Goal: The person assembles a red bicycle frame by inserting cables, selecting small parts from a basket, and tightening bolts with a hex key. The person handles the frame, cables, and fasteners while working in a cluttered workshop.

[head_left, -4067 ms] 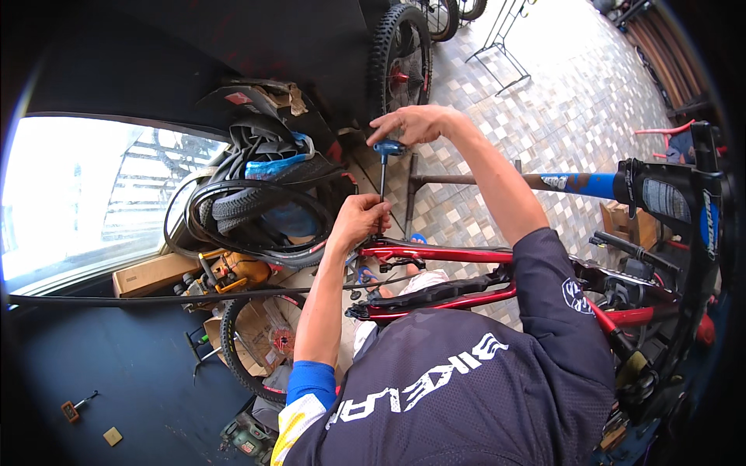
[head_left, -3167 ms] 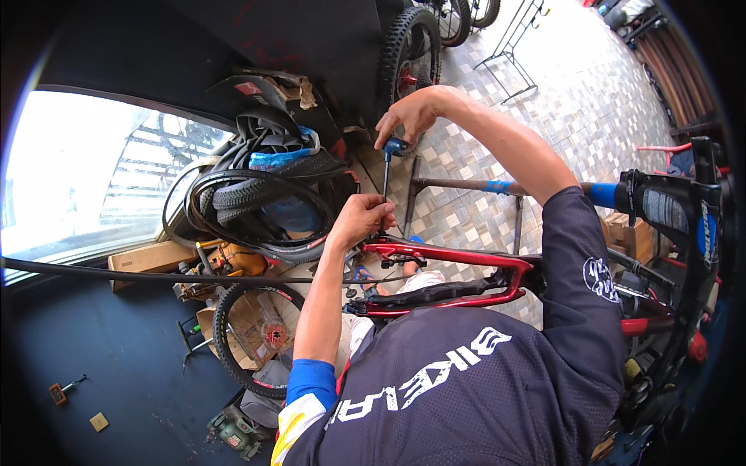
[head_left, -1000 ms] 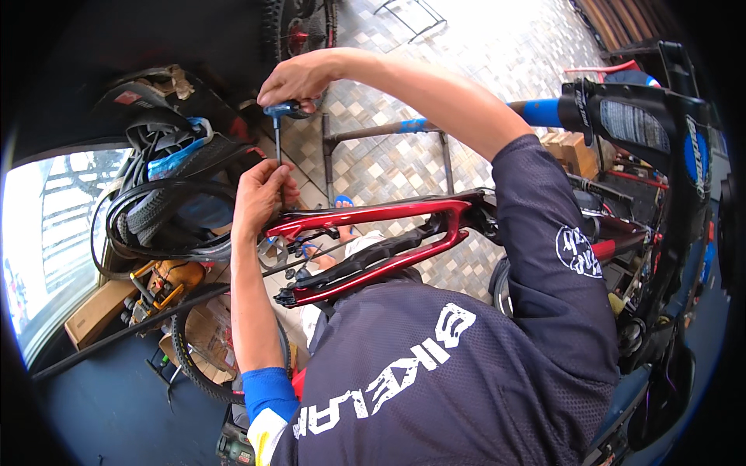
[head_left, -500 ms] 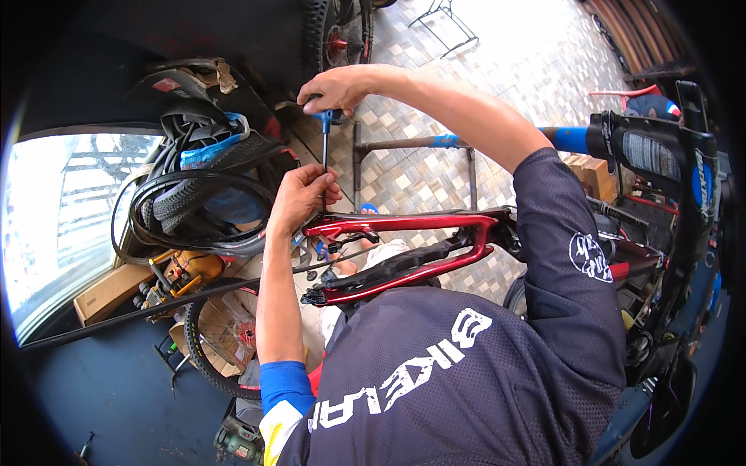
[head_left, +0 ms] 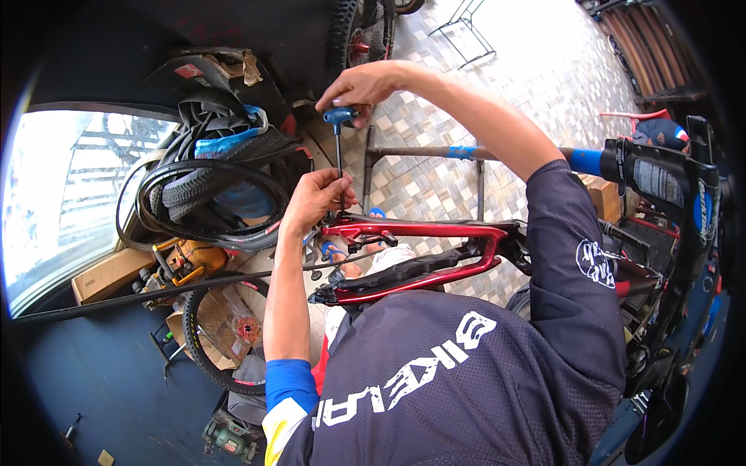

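A T-handle hex key [head_left: 339, 116] with a blue grip stands upright, its dark shaft pointing down at the near-left end of a glossy red bicycle frame part [head_left: 435, 231]. My right hand [head_left: 367, 83] has its fingers closed about the blue grip, which shows in front of them. Lower down, my left hand [head_left: 312, 203] pinches the shaft close to the frame. The key's tip is hidden, so I cannot tell how it sits in the frame. A black, padded-looking strip [head_left: 404, 273] runs between the frame's two red tubes.
A metal stand bar [head_left: 420, 152] with blue bands crosses behind the frame. Tyres and coiled black tubing [head_left: 210, 186] pile up at the left, above a cardboard box [head_left: 113, 276]. A wheel [head_left: 203, 342] leans below. Tiled floor [head_left: 435, 186] lies beyond.
The view has shifted slightly, so everything sits further right. My right fingers have shifted on the grip, leaving more of the blue handle showing. My left hand keeps its pinch.
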The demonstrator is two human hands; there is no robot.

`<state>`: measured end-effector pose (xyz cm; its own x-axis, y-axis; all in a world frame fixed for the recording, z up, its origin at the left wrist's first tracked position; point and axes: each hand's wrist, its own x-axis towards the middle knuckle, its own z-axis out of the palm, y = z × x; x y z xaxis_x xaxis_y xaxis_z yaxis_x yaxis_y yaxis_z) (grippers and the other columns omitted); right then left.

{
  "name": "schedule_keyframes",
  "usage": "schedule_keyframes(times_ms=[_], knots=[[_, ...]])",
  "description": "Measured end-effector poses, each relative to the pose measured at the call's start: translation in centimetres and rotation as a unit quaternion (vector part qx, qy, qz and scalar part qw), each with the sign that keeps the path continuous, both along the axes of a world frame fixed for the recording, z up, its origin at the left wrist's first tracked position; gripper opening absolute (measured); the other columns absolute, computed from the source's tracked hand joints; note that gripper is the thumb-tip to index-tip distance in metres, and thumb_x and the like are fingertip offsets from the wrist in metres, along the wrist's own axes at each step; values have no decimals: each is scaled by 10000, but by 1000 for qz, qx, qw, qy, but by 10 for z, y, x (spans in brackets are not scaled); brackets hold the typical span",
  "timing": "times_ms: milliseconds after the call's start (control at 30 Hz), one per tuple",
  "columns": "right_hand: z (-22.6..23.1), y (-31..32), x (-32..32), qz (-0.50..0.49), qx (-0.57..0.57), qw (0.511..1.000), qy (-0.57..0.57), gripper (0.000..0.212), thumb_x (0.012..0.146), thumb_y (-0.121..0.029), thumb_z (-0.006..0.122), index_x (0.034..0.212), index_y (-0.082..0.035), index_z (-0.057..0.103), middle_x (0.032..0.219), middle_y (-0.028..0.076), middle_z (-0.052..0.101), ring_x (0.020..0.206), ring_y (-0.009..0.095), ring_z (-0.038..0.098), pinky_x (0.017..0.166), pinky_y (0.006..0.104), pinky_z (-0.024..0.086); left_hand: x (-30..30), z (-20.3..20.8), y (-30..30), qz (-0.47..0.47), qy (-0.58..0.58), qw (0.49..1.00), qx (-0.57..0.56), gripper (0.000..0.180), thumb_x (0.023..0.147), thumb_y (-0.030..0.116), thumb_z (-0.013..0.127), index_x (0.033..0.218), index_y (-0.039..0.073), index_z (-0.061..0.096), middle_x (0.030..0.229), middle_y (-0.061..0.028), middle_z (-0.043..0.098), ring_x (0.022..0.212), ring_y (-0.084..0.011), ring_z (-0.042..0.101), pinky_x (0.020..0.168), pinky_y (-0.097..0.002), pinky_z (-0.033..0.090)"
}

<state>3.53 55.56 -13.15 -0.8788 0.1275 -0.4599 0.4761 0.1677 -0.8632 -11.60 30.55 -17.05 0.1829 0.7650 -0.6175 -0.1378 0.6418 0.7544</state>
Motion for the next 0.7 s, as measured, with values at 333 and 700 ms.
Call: schedule_keyframes(times_ms=[333,700], knots=[[9,-8,-22,54,112,983,-136,442,917,-201,689,1340,-72,664,1043,108,725,897,226,714,786,319,565,0,-5,-4,-11,-28,1000,-6,183,1023,145,633,1089,-25,645,922,-95,701,854,-207,737,782,-322,614],[7,2,-18,123,171,967,-145,394,905,-248,727,1252,-63,717,877,114,733,738,181,709,756,320,547,2,-9,-7,10,-37,999,-10,144,1007,120,656,1060,-14,652,908,-94,705,860,-205,740,757,-299,605]])
